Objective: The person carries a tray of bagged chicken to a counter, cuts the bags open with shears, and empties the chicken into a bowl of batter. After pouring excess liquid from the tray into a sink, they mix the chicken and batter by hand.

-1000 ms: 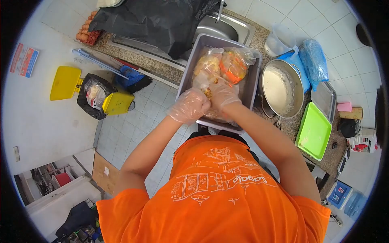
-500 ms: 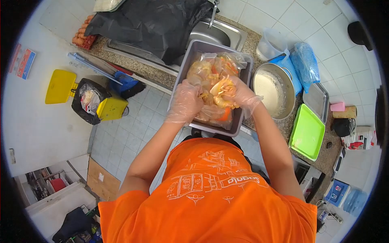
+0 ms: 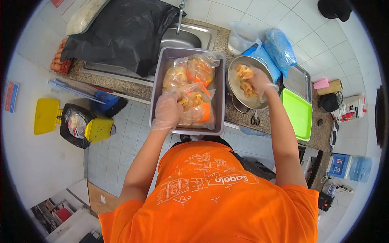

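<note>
My right hand [image 3: 262, 83], in a clear plastic glove, holds yellowish raw chicken pieces [image 3: 245, 77] over the metal pot [image 3: 229, 94] of white batter. Its fingers are partly hidden by the meat and smeared by motion. On the left, my gloved left hand [image 3: 167, 111] grips the edge of an opened plastic bag [image 3: 200, 115] with more marinated chicken inside. That bag lies in the front of a grey plastic tub [image 3: 198, 131]. Behind it in the tub are two other filled bags, one on the left [image 3: 175, 76] and one on the right [image 3: 201, 71].
Right of the pot are a green tray [image 3: 300, 115], a metal tray [image 3: 298, 83] and blue bags [image 3: 280, 46]. A clear jug [image 3: 241, 38] stands behind it, scissors [image 3: 255, 118] in front. Black plastic [image 3: 117, 36] covers part of the sink counter. A yellow bin [image 3: 99, 128] stands on the floor.
My right hand has moved right with chicken from above the tub to over the pot. My left hand stays at the bag. The view has shifted right, and the pot now appears tilted.
</note>
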